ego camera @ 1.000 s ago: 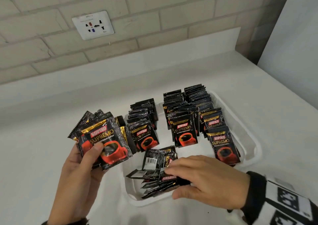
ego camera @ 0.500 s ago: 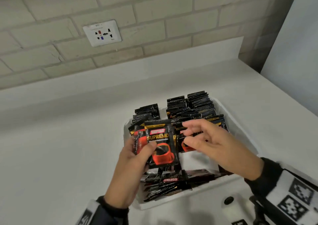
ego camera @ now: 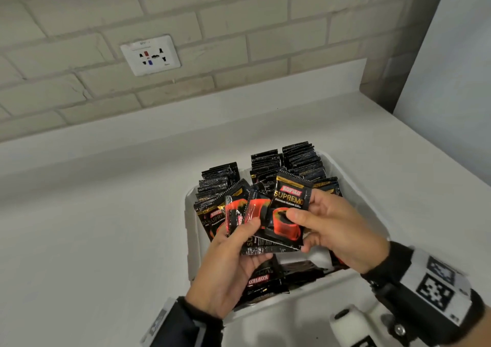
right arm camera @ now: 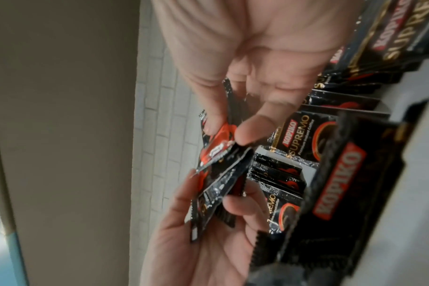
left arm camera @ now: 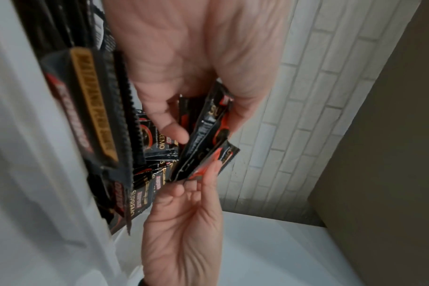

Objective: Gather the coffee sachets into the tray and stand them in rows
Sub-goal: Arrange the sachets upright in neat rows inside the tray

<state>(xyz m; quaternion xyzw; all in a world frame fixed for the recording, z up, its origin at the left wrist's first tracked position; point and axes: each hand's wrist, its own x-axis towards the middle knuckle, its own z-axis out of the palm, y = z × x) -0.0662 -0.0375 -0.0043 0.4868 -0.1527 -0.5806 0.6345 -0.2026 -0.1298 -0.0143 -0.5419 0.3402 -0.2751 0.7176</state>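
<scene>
On the white desk [ego camera: 106, 227], toward its right end, a white tray [ego camera: 189, 243] with upright rows of Kopiko sachets [ego camera: 300, 160] at its far edge, loose ones lying at the near edge. Above it, left hand [ego camera: 228, 269] gripping a fanned bundle [ego camera: 245, 213]; right hand [ego camera: 334, 227] pinching the front sachet [ego camera: 291, 200]. Sorting step, probably. Next: peel one off, stand it in a row.

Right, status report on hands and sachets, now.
Left hand grips a fanned bunch of sachets. Right hand pinches the front sachet over the tray. Loose sachets lie flat at the near end.
</scene>
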